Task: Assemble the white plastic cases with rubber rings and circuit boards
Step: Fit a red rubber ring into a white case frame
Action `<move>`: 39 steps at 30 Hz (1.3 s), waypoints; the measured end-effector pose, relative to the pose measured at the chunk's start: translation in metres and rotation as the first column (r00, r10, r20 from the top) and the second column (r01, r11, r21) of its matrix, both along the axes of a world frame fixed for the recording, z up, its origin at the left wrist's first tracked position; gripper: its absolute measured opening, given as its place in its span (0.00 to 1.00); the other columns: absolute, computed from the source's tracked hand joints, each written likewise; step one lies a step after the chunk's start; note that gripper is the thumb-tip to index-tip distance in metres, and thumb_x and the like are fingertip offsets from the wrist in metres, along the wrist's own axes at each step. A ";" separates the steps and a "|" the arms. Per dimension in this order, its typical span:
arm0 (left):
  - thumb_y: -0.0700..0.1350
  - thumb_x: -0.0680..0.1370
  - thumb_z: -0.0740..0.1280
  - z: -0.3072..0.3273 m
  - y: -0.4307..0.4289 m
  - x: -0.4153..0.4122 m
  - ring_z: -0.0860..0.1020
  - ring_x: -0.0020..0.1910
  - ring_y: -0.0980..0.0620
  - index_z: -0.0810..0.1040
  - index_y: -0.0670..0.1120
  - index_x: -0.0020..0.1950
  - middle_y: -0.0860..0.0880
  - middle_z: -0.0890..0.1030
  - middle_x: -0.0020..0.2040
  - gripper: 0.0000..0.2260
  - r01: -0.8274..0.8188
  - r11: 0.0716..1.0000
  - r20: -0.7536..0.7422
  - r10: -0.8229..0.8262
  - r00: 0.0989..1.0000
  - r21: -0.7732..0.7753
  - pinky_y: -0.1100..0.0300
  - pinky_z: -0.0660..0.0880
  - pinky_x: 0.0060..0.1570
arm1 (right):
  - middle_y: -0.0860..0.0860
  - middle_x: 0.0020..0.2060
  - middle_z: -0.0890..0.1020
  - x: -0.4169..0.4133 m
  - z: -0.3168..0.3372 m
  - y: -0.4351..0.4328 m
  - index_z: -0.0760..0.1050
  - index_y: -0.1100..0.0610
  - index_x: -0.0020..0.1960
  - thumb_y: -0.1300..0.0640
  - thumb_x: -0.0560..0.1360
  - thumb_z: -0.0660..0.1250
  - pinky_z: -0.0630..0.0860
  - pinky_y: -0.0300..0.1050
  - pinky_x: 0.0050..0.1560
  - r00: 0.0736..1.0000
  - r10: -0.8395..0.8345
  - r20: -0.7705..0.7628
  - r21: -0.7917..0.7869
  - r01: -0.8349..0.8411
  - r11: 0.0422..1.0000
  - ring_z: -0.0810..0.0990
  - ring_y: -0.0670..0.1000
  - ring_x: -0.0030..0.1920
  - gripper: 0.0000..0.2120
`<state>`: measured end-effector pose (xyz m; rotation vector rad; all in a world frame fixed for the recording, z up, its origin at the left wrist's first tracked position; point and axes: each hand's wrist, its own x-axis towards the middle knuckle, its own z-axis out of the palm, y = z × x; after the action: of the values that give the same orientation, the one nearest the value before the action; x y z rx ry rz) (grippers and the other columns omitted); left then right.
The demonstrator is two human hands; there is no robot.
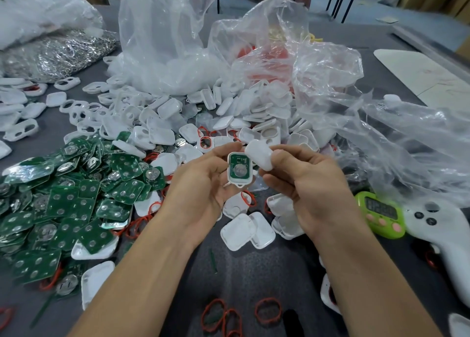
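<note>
Left hand [203, 186] curls round a white case half [240, 183] at frame centre, with a green circuit board [239, 168] seated inside, face up. Right hand [305, 184] pinches a white cover [260, 156] at 1 o'clock of the case half; whether they touch, cannot tell. Board pile [63, 199] at 9 o'clock, loose case heap [203, 113] at 12, red rubber rings [268, 308] on the table at 6. Green timer [381, 216] and white controller [447, 237] at 4. Clear plastic bags [330, 77] from 12 to 2.

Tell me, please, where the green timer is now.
In the head view, the green timer lies on the right of the table, between the right hand and the white controller.
</note>
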<state>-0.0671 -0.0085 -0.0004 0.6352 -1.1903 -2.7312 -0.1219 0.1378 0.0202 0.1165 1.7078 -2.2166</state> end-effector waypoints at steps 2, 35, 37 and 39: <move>0.27 0.76 0.54 0.000 0.003 0.000 0.85 0.45 0.44 0.81 0.37 0.56 0.36 0.85 0.54 0.18 -0.023 1.000 -0.013 0.023 1.000 0.015 0.52 0.85 0.46 | 0.55 0.35 0.86 0.005 -0.002 -0.005 0.83 0.61 0.44 0.68 0.77 0.70 0.79 0.36 0.30 1.000 -0.008 -0.014 0.003 0.008 1.000 0.84 0.50 0.31 0.06; 0.21 0.74 0.53 0.009 0.021 0.001 0.81 0.55 0.42 0.75 0.43 0.48 0.46 0.86 0.57 0.20 -0.118 0.991 -0.130 0.126 0.983 0.070 0.59 0.82 0.46 | 0.33 0.33 0.83 0.021 -0.014 -0.020 0.80 0.39 0.35 0.43 0.62 0.80 0.82 0.42 0.41 0.814 0.113 -0.570 0.617 0.333 0.713 0.83 0.37 0.35 0.09; 0.22 0.75 0.55 0.007 0.023 0.001 0.79 0.55 0.42 0.75 0.44 0.49 0.47 0.86 0.55 0.18 -0.125 0.991 -0.130 0.129 0.983 0.039 0.52 0.76 0.53 | 0.38 0.33 0.84 0.022 -0.015 -0.020 0.83 0.43 0.41 0.39 0.63 0.79 0.82 0.47 0.41 0.815 0.116 -0.567 0.628 0.338 0.701 0.84 0.41 0.35 0.12; 0.24 0.77 0.59 0.006 0.025 0.001 0.79 0.53 0.42 0.74 0.45 0.49 0.48 0.86 0.53 0.16 -0.129 0.992 -0.140 0.126 0.982 -0.013 0.52 0.77 0.50 | 0.42 0.32 0.84 0.027 -0.015 -0.021 0.83 0.46 0.43 0.35 0.67 0.76 0.81 0.48 0.39 0.784 0.156 -0.601 0.657 0.373 0.655 0.84 0.46 0.34 0.16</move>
<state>-0.0656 0.0166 0.0053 0.4914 -1.1063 -2.6050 -0.0952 0.1164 0.0047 -0.3692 3.0006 -1.4975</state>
